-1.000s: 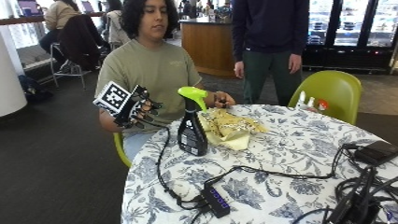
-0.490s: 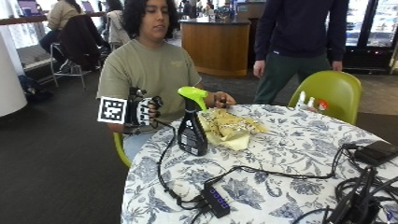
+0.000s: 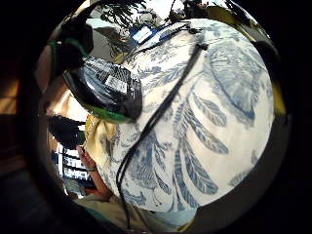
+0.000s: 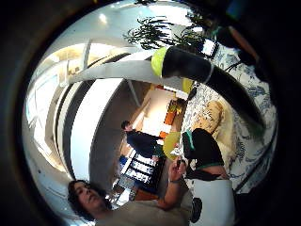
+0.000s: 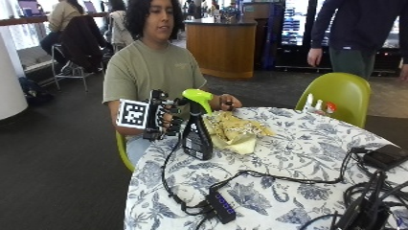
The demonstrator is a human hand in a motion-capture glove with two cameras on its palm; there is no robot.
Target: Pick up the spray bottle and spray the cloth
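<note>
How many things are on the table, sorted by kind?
Spray bottle: 1
Cloth: 1
Small bottles at the far edge: 3
Power strip: 1
Black box: 1
Total: 7, not counting the cables.

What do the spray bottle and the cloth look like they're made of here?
Spray bottle: looks like dark glossy plastic with a printed label and a smooth lime-green plastic trigger head; light glints off the body. Cloth: soft pale-yellow fabric, likely a thin matte cleaning cloth, judging by its crumpled folds on the tablecloth.
</note>
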